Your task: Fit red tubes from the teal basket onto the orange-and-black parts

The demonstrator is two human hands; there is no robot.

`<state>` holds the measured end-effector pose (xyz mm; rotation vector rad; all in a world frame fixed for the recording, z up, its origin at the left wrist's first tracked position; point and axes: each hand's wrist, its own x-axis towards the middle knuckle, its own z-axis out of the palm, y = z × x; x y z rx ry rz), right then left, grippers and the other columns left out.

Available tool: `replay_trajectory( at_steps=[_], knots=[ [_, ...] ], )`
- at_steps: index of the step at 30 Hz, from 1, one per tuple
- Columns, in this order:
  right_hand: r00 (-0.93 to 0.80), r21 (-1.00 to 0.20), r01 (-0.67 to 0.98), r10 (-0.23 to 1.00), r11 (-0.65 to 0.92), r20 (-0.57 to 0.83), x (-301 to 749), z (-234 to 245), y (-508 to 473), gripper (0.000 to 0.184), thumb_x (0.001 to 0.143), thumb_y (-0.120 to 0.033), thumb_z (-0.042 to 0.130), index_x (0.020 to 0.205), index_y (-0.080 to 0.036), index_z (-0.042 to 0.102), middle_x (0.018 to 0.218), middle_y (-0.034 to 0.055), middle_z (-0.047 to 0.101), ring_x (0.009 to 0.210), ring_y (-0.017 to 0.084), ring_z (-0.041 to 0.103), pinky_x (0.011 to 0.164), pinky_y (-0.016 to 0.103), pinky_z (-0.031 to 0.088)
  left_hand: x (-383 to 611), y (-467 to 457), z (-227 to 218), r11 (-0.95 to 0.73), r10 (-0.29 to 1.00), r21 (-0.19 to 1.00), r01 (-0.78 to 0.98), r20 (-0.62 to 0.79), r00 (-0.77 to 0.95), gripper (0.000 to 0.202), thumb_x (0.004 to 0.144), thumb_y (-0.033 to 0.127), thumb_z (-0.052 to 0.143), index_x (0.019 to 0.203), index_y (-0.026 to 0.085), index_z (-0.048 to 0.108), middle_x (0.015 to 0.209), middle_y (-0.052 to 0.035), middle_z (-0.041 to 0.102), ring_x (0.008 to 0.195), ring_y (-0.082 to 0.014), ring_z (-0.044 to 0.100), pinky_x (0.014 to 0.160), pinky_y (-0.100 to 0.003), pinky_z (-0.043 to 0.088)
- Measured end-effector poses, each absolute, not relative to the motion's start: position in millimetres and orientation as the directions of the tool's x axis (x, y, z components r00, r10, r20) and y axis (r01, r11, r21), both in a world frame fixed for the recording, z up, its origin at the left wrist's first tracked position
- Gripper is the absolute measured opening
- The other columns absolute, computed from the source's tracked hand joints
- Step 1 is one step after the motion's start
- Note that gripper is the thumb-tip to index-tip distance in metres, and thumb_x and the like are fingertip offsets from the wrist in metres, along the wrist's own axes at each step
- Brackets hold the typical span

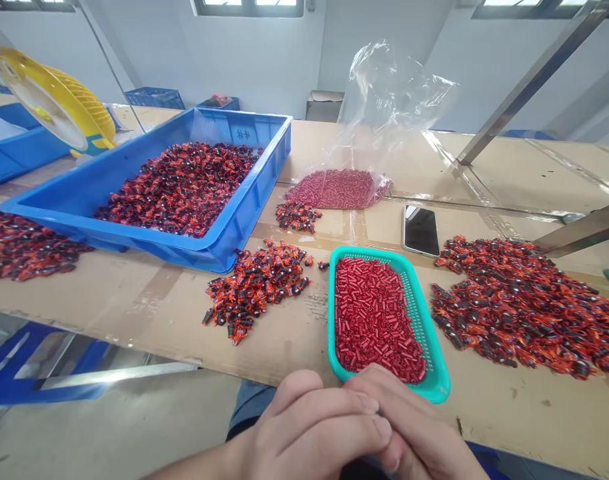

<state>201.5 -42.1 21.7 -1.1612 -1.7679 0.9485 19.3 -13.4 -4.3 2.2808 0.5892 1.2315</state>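
— Left hand (309, 430) and right hand (422, 427) lie nearest the camera. State of each?

— Both are closed and pressed together, with the left fingers laid across the right. No held item shows. Anything small between them would be hidden, so this cannot be determined.

— Location and orientation of the basket?

— Green plastic basket (413, 313) sits directly ahead of the hands on a cardboard sheet (109, 300). The right hand is at its near rim. Its long axis runs away from the person, with the far end angled to the left.

— Contents?

— Loose red tubes (372, 320) fill the basket floor, pointing in all directions.

— Other containers?

— Blue crate (219, 257), left of the basket, holds dark pieces in orange wrappers (179, 190). Farther back, a clear plastic bag (384, 107) has more red tubes (334, 190) in its lower end.

— Items on the sheet?

— Loose piles of wrapped pieces (514, 307) lie on both sides of the basket. A phone (420, 231) lies beyond it.
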Motion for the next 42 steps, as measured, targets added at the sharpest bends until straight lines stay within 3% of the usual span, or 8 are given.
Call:
replay_trajectory(
  at_steps=[4, 8, 11, 17, 24, 28, 33, 42],
  knots=[
    [-0.195, -0.866, 0.395, 0.949, 0.306, 0.246, 214, 12, -43, 0.038, 0.11, -0.049, 0.037, 0.116, -0.025, 0.067, 0.094, 0.0079, 0.068, 0.086, 0.022, 0.069, 0.074, 0.029, 0.059, 28, 17, 0, -0.884, 0.421, 0.464, 0.058, 0.736, 0.53, 0.028, 0.101, 0.009, 0.048, 0.126, 0.015, 0.061, 0.108, -0.0095, 0.084, 0.104, -0.0175, 0.077, 0.095, -0.029, 0.056],
    [-0.089, -0.573, 0.774, 0.942, 0.27, 0.323, 273, -10, -36, 0.033, 0.11, -0.04, 0.041, 0.132, -0.028, 0.063, 0.116, 0.0089, 0.073, 0.105, 0.023, 0.073, 0.081, 0.029, 0.06, 32, 69, 1, -0.866, 0.497, 0.28, 0.413, 0.561, 0.662, 0.014, 0.104, 0.034, 0.062, 0.104, 0.02, 0.063, 0.129, -0.0111, 0.076, 0.125, -0.0227, 0.067, 0.107, -0.039, 0.048],
    [0.036, -0.243, 0.966, 0.889, 0.085, 0.456, 339, -31, -22, 0.043, 0.108, -0.053, 0.04, 0.114, -0.023, 0.07, 0.102, 0.0108, 0.077, 0.09, 0.028, 0.074, 0.076, 0.039, 0.059, 34, 119, -11, -0.764, 0.64, 0.245, 0.597, 0.4, 0.656, 0.009, 0.102, 0.024, 0.063, 0.103, 0.016, 0.066, 0.113, -0.0121, 0.077, 0.113, -0.0287, 0.07, 0.099, -0.048, 0.052],
    [0.104, -0.08, 0.994, 0.86, -0.074, 0.499, 406, -50, -2, 0.06, 0.102, -0.068, 0.041, 0.092, -0.017, 0.073, 0.077, 0.0179, 0.072, 0.071, 0.037, 0.068, 0.064, 0.049, 0.05, 54, 183, -37, -0.717, 0.697, 0.19, 0.671, 0.237, 0.677, 0.033, 0.1, 0.035, 0.069, 0.126, 0.016, 0.065, 0.129, -0.0099, 0.068, 0.113, -0.0263, 0.069, 0.097, -0.05, 0.059],
    [-0.078, -0.121, 0.979, 0.852, 0.164, 0.518, 332, -34, -3, 0.046, 0.11, -0.053, 0.037, 0.118, -0.018, 0.066, 0.106, 0.0134, 0.073, 0.1, 0.028, 0.067, 0.086, 0.042, 0.054, 50, 181, -35, -0.683, 0.728, 0.365, 0.633, 0.268, 0.631, 0.027, 0.1, 0.034, 0.068, 0.12, 0.016, 0.067, 0.122, -0.0087, 0.069, 0.109, -0.0249, 0.069, 0.094, -0.047, 0.06],
    [-0.295, -0.137, 0.918, 0.873, 0.371, 0.39, 285, -33, 7, 0.024, 0.11, -0.031, 0.046, 0.113, -0.025, 0.07, 0.103, 0.0045, 0.074, 0.098, 0.021, 0.066, 0.086, 0.034, 0.053, 31, 160, -23, -0.629, 0.766, 0.571, 0.527, 0.338, 0.547, 0.004, 0.096, 0.02, 0.065, 0.096, 0.016, 0.065, 0.096, -0.0042, 0.066, 0.088, -0.019, 0.066, 0.081, -0.036, 0.059],
    [-0.349, -0.097, 0.916, 0.894, 0.388, 0.282, 269, -45, 21, 0.012, 0.097, -0.014, 0.063, 0.093, -0.02, 0.072, 0.088, 0.0056, 0.072, 0.084, 0.026, 0.063, 0.07, 0.038, 0.046, 13, 115, -10, -0.525, 0.819, 0.783, 0.333, 0.36, 0.446, 0.005, 0.096, 0.019, 0.061, 0.099, 0.019, 0.058, 0.094, -0.0034, 0.062, 0.08, -0.0151, 0.067, 0.068, -0.026, 0.058],
    [-0.307, -0.241, 0.887, 0.892, 0.395, 0.332, 274, -41, 19, 0.021, 0.106, -0.027, 0.054, 0.09, -0.02, 0.067, 0.085, 0.006, 0.068, 0.084, 0.025, 0.061, 0.076, 0.039, 0.047, 3, 58, 6, -0.571, 0.779, 0.797, 0.198, 0.45, 0.436, 0.017, 0.093, 0.023, 0.079, 0.108, 0.025, 0.071, 0.097, -0.0003, 0.075, 0.092, -0.0146, 0.07, 0.087, -0.025, 0.055]
  ],
)
